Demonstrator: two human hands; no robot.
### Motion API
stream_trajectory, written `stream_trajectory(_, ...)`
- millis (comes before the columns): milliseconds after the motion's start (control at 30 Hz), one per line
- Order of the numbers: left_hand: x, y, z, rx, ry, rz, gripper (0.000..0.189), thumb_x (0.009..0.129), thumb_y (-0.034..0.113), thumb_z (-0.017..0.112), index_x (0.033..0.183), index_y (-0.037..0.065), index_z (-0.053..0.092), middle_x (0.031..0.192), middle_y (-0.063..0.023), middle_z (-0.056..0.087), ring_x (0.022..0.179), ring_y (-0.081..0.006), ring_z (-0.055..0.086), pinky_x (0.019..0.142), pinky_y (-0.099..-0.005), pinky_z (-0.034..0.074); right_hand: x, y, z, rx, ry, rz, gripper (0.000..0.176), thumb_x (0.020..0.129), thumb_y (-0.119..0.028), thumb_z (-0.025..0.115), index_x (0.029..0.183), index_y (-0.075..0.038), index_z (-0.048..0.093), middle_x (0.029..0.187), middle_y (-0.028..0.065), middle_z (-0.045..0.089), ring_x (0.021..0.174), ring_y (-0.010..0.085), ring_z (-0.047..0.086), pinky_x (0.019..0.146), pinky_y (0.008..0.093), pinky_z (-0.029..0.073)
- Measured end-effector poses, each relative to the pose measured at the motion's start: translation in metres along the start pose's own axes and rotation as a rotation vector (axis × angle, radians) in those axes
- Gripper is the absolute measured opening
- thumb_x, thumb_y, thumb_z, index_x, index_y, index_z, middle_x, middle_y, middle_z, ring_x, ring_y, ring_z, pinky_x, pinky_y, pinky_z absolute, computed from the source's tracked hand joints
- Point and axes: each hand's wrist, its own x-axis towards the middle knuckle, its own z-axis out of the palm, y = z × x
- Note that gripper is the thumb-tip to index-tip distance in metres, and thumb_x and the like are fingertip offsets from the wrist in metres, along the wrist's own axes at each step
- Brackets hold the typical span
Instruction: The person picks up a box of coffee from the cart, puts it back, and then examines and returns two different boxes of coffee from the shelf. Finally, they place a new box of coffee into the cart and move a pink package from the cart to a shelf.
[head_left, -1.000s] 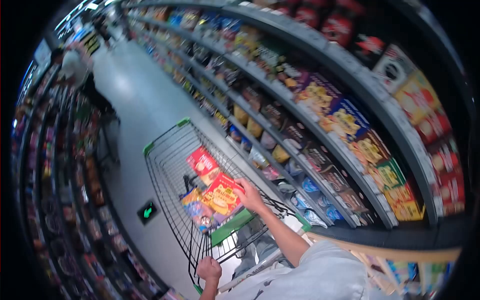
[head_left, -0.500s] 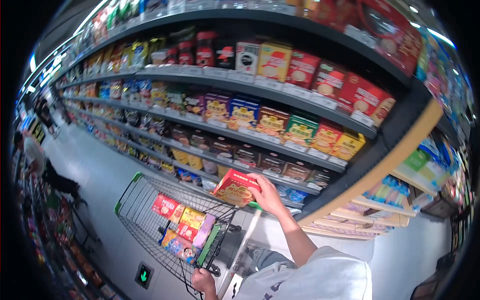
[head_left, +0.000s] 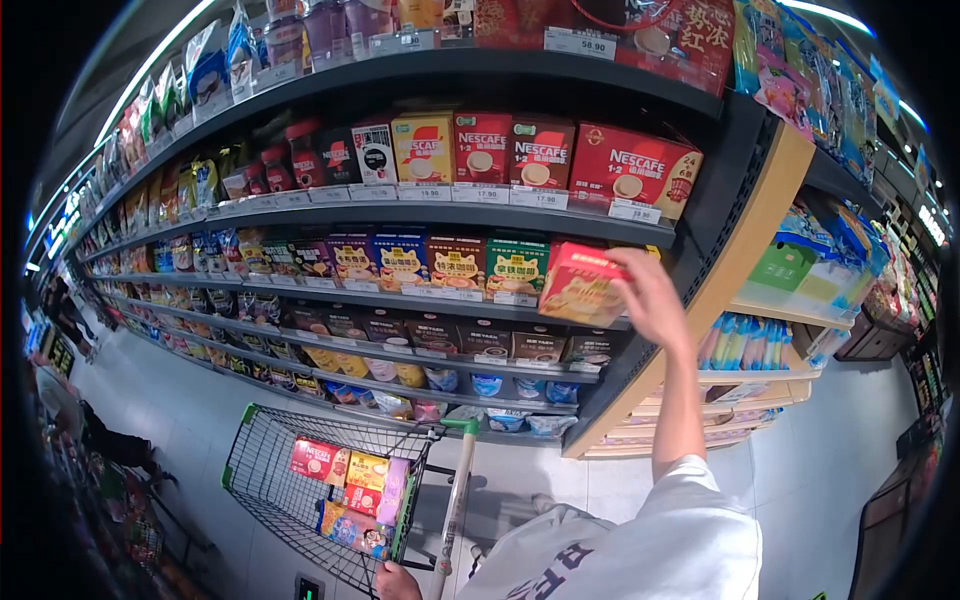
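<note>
The red carton is at the front of the shelf, tilted and overlapping the green carton in view. The right hand has it by the right side and upper edge, its grip open about as far as the carton is deep. With the hold at one end, the carton could swing or slip if the fingers loosen; a corner catching could knock neighbouring cartons askew. Its flat faces look like smooth, thin card, likely to dent if squeezed hard. The shelf lip looks hard and straight-edged. Below, the cart is open wire mesh holding boxes and a crinkly blue packet. The left hand is at its near end; I cannot tell how closed that grip is.
</note>
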Motion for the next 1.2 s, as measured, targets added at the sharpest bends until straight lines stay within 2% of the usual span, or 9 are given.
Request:
stream_trajectory(100,-0.003,0.009,0.009,0.028,0.189,0.041,0.041,0.092,0.036,0.048,0.098,0.008,0.077,0.087,-0.0212,0.073,0.082,-0.0468,0.067,0.073,-0.0608,0.05,0.005,0.029,-0.026,-0.035,0.022,0.066,0.034,0.096,-0.009,0.066,0.129,-0.004,0.062,0.126,0.0147,0.066,0.118,0.0364,0.06,0.102,0.0433,0.048)
stream_trajectory(133,-0.002,0.006,0.017,0.01,0.228,0.069,0.035,0.092,0.035,0.053,0.089,0.007,0.074,0.082,-0.0189,0.071,0.079,-0.0449,0.066,0.071,-0.0583,0.05,0.004,0.035,-0.032,-0.04,0.009,0.097,0.035,0.095,-0.008,0.067,0.129,-0.005,0.062,0.125,0.0135,0.066,0.116,0.0359,0.06,0.101,0.0416,0.049)
stream_trajectory(333,-0.008,0.013,0.023,0.094,0.139,0.04,0.036,0.095,0.033,0.048,0.096,0.009,0.074,0.087,-0.0187,0.073,0.083,-0.0451,0.067,0.072,-0.058,0.05,-0.022,0.067,-0.024,-0.14,-0.288,0.17,0.028,0.092,-0.009,0.07,0.118,-0.005,0.065,0.116,0.0139,0.068,0.112,0.0362,0.06,0.095,0.044,0.049)
stream_trajectory(467,-0.017,0.02,0.027,0.064,0.191,0.048,0.035,0.095,0.033,0.048,0.096,0.01,0.074,0.087,-0.02,0.072,0.081,-0.0458,0.066,0.071,-0.059,0.05,-0.045,0.095,-0.003,-0.062,-0.419,0.28,0.033,0.088,-0.014,0.075,0.119,-0.006,0.066,0.109,0.0177,0.069,0.111,0.0361,0.061,0.093,0.0433,0.05)
stream_trajectory(667,-0.023,0.022,0.038,0.075,0.196,0.043,0.032,0.096,0.033,0.049,0.093,0.01,0.071,0.085,-0.0193,0.071,0.078,-0.0459,0.066,0.069,-0.0612,0.049,-0.038,0.105,0.018,0.012,-0.237,0.309,0.033,0.088,-0.012,0.076,0.119,-0.007,0.068,0.105,0.0161,0.069,0.112,0.0352,0.061,0.093,0.0424,0.05)
stream_trajectory(767,-0.033,0.038,0.026,0.082,0.129,-0.008,0.039,0.098,0.035,0.045,0.1,0.011,0.075,0.096,-0.0198,0.074,0.089,-0.0466,0.068,0.078,-0.0594,0.051,-0.029,0.122,0.035,0.056,-0.096,0.293,0.031,0.089,-0.012,0.075,0.119,-0.009,0.069,0.105,0.0154,0.068,0.109,0.0349,0.062,0.09,0.042,0.052)
stream_trajectory(900,-0.034,0.031,0.036,0.102,0.128,0.015,0.039,0.099,0.036,0.046,0.104,0.011,0.075,0.097,-0.0192,0.074,0.089,-0.0461,0.067,0.079,-0.0588,0.051,-0.022,0.134,0.048,0.079,-0.009,0.283,0.029,0.09,-0.013,0.076,0.118,-0.01,0.07,0.109,0.0139,0.067,0.106,0.0325,0.066,0.089,0.0402,0.054)
stream_trajectory(1000,-0.039,0.03,0.046,0.073,0.273,0.102,0.032,0.097,0.034,0.049,0.091,0.01,0.069,0.083,-0.0192,0.07,0.078,-0.0457,0.065,0.069,-0.06,0.048,-0.015,0.13,0.046,0.136,0.034,0.247,0.028,0.09,-0.012,0.075,0.117,-0.009,0.07,0.112,0.0125,0.069,0.106,0.0309,0.066,0.091,0.0392,0.054)
stream_trajectory(1200,-0.049,0.041,0.044,0.061,0.274,0.091,0.035,0.096,0.035,0.049,0.088,0.008,0.069,0.08,-0.02,0.069,0.077,-0.0465,0.065,0.068,-0.0602,0.048,-0.001,0.139,0.053,0.119,0.099,0.077,0.026,0.089,-0.008,0.075,0.114,-0.004,0.069,0.119,0.0067,0.073,0.11,0.0285,0.061,0.094,0.0384,0.052)
